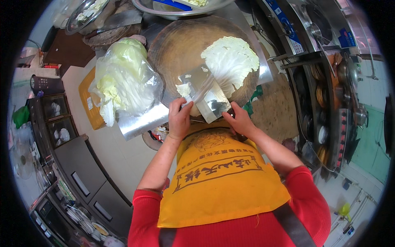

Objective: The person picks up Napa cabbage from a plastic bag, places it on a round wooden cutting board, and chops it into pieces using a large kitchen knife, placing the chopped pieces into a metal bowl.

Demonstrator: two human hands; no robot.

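My right hand (241, 119) grips the dark handle of a wide steel cleaver (213, 100), whose blade lies slantwise over the near part of a round wooden chopping block (176, 40). The thumb and fingers of my left hand (179, 119) close on a small pale piece of cabbage (184, 89) at the left side of the blade. A broad, pale green cabbage leaf (233, 58) is spread on the right of the block, partly behind the blade. Small white scraps stick to the cleaver. Left of the block, cabbage (108, 89) sits in a clear plastic bag (145, 83).
A large metal basin (172, 13) stands beyond the block. Another cleaver (123, 20) rests on a smaller wooden block (108, 37) at the back left. A yellow crate (89, 102) is below the bag. Shelves with pots and plates (322, 134) line the right side.
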